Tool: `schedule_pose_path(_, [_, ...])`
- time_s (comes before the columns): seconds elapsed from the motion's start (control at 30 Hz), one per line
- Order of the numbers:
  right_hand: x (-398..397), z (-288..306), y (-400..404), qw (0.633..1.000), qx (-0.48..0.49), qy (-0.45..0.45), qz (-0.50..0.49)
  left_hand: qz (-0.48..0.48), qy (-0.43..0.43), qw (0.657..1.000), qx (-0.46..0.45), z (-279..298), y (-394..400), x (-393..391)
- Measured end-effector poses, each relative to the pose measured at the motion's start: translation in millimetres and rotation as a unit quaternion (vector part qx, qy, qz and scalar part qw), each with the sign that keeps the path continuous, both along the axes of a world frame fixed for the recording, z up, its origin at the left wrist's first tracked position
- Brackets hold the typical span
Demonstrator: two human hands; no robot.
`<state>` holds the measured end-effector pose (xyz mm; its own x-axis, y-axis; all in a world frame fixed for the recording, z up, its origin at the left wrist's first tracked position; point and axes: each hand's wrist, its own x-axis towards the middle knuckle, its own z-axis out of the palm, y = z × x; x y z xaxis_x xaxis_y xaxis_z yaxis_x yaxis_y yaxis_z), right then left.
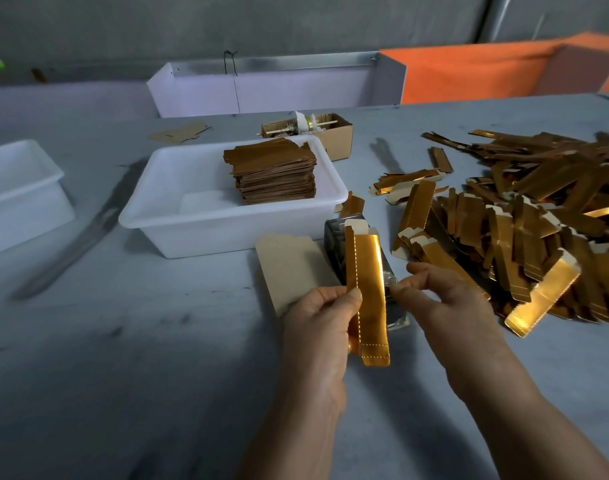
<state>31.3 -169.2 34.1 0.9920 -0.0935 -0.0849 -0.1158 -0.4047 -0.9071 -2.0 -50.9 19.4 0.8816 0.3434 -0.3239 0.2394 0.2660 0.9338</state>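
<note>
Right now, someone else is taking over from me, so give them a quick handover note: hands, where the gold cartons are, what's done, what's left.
Left hand pinches one gold carton by its left edge, top flap open.
Right hand is at the carton's right edge with fingers curled; whether it grips is unclear.
Stack of flat blanks sits in the white tub.
Loose pile of cartons lies on the table, to the right.
Done: many cartons in the pile.
Left: probably finish this carton, then work through the stack.
</note>
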Motion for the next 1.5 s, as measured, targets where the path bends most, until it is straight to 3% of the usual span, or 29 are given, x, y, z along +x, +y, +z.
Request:
schedule_pose_path(0.17, [-3, -7, 1, 0.996, -0.084, -0.028, 0.019, -0.029, -0.039, 0.998, 0.03, 2, -4, 1])
schedule_pose_path(0.53, [-8, -19, 4, 0.995, -0.066, -0.069, 0.015, -0.052, -0.031, 0.991, 0.117, 10, -6, 4])
schedule_pose_path(0.6, [-7, -18, 3, 0.989, -0.112, -0.088, 0.029, -0.052, -0.031, 0.989, 0.137, 10, -7, 5])
schedule_pose_path(0.73, [-3, -16, 3, 0.943, -0.292, -0.153, 0.054, -0.052, -0.025, 0.987, 0.153, 12, -6, 5])
schedule_pose_path(0.8, [-7, -16, 1, 0.937, -0.307, -0.15, 0.071, -0.048, -0.024, 0.987, 0.151, 13, -6, 5])
schedule_pose_path(0.93, [-16, -9, -15, 0.955, -0.245, -0.162, 0.041, -0.058, -0.012, 0.988, 0.143, 14, -4, 6])
schedule_pose_path(1.07, [-21, 23, -24, 0.995, 0.034, -0.056, 0.074, -0.077, -0.005, 0.992, 0.096, 18, -1, 7])
schedule_pose_path(1.13, [-24, 35, -23, 0.987, 0.076, -0.045, 0.133, -0.084, -0.012, 0.992, 0.096, 19, -1, 3])
schedule_pose_path(1.3, [-20, 38, -19, 0.976, 0.041, -0.067, 0.205, -0.108, -0.009, 0.994, -0.015, 25, 2, -4])
schedule_pose_path(1.5, [-17, 38, -17, 0.966, -0.027, -0.112, 0.231, -0.114, -0.02, 0.993, -0.013, 27, 3, -6])
